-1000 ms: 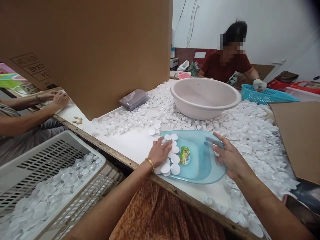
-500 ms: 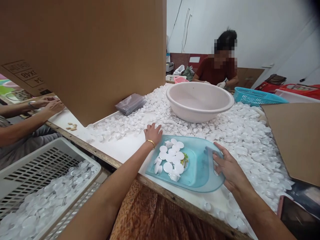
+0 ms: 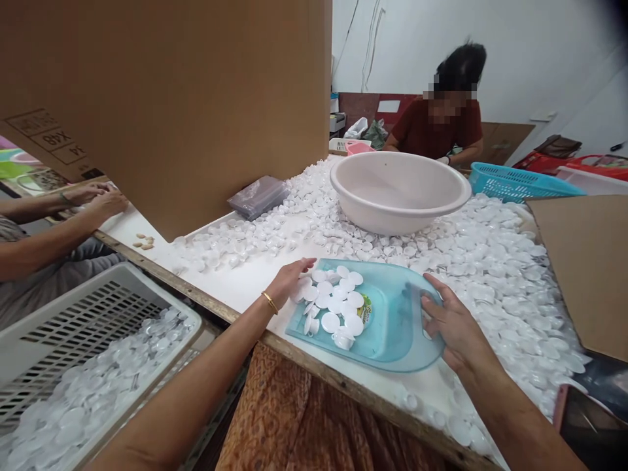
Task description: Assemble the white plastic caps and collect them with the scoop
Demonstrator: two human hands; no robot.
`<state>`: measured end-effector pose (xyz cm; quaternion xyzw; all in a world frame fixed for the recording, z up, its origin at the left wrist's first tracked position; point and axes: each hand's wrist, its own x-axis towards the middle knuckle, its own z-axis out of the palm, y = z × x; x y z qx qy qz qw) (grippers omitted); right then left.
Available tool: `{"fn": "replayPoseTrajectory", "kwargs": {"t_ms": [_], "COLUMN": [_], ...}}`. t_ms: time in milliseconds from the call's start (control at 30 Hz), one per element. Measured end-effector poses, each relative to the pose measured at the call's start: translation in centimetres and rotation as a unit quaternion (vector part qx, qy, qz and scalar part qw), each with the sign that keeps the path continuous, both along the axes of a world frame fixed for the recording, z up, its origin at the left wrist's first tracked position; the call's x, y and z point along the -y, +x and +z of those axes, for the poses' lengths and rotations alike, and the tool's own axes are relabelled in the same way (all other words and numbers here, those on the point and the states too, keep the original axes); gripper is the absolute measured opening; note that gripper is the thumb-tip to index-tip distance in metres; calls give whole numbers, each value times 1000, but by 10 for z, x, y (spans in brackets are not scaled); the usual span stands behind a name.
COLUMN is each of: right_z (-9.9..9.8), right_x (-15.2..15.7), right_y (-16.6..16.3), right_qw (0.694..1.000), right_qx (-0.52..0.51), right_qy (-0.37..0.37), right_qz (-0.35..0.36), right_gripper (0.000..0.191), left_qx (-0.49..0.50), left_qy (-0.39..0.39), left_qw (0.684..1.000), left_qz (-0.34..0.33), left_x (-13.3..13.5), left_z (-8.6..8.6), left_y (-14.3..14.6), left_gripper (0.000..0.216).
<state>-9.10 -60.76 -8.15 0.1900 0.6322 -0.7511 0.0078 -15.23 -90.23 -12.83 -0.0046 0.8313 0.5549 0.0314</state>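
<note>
A translucent blue plastic scoop [image 3: 392, 327] with a cut-out handle lies tilted at the table's near edge. White round plastic pieces [image 3: 338, 304] are gathered in its left part, beside a yellow-green sticker. My right hand [image 3: 454, 324] grips the handle at the scoop's right end, thumb and fingers around it. At the scoop's open left side is my left hand [image 3: 289, 282], fingers stretched out over the edge and close to the nearest pieces; whether it touches them I cannot tell. A gold bracelet circles the left wrist.
Loose white pieces [image 3: 495, 281] cover much of the table around a large white basin [image 3: 402, 212]. A cardboard box [image 3: 220, 98] stands at left, a grey basket [image 3: 112, 288] below. A phone [image 3: 589, 425] lies at right. Co-workers sit at left and across the table.
My left hand has come left and down from the scoop's far left corner to its left side, turning its fingers to the right. My right hand still holds the handle.
</note>
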Motion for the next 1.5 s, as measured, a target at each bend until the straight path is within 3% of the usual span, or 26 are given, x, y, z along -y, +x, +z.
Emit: {"fn": "replayPoseTrajectory", "kwargs": {"t_ms": [67,300,500,733,867,1000,1167,1267,1333,1433,1500], "right_z": [1,0,5,31,47,65,74,66,60,53,49], "right_x": [2,11,12,34,79,151,263,334,376,423,438], "right_y": [-1,-7,-3,-1,-6,-9,-3,6,16,36,47], "right_qw": [1000,999,998,996,994,985,958,926,882,766,697], "right_qx": [3,11,0,-20,-26,-34,-87,-198,-313,-469,-539], "right_qy": [-1,-35,-68,-81,-67,-58,-52,14,85,156,182], "right_qz": [2,5,-13,29,84,156,267,321,342,410,436], "right_gripper": [53,55,57,58,57,55,50,45,45,53,59], "left_qx": [20,-32,-34,-97,-130,-147,-143,-118,-76,-4,18], "left_qy": [45,-42,92,181,194,188,211,179,149,129,131], "left_qw": [998,998,994,974,960,938,896,865,834,793,784], "left_qz": [36,36,45,95,158,251,364,454,526,595,607], "left_x": [4,-26,-27,16,60,117,195,237,258,273,275], "left_z": [-1,-13,11,41,50,53,36,9,-12,-41,-55], "left_y": [3,11,19,41,70,108,162,195,216,245,259], "left_gripper": [53,48,61,63,63,64,67,67,65,65,64]}}
